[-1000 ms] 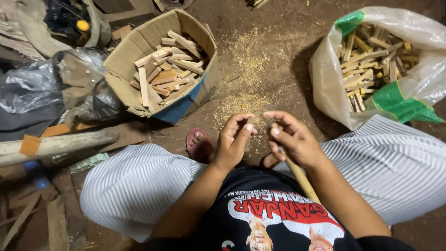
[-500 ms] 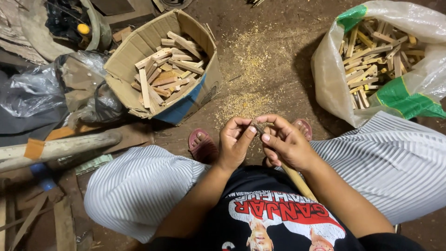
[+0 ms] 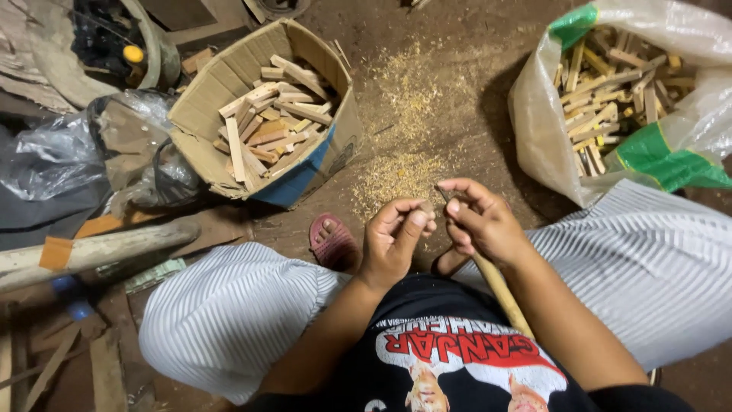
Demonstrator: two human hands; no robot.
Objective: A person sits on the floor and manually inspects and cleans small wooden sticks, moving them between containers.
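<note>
Both hands meet over the lap.
Left hand (image 3: 393, 244) and right hand (image 3: 480, 221) pinch a small wood piece (image 3: 428, 206) between fingertips (stick (image 3: 499, 290) under right wrist), above the sawdust (image 3: 396, 172).

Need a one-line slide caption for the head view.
Seated person's left hand and right hand pinch a small wood piece over sawdust, between a cardboard box and a plastic bag of wood pieces.

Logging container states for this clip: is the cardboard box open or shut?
Open. The cardboard box has its flaps spread, and the small wooden pieces piled inside show from above.
</note>
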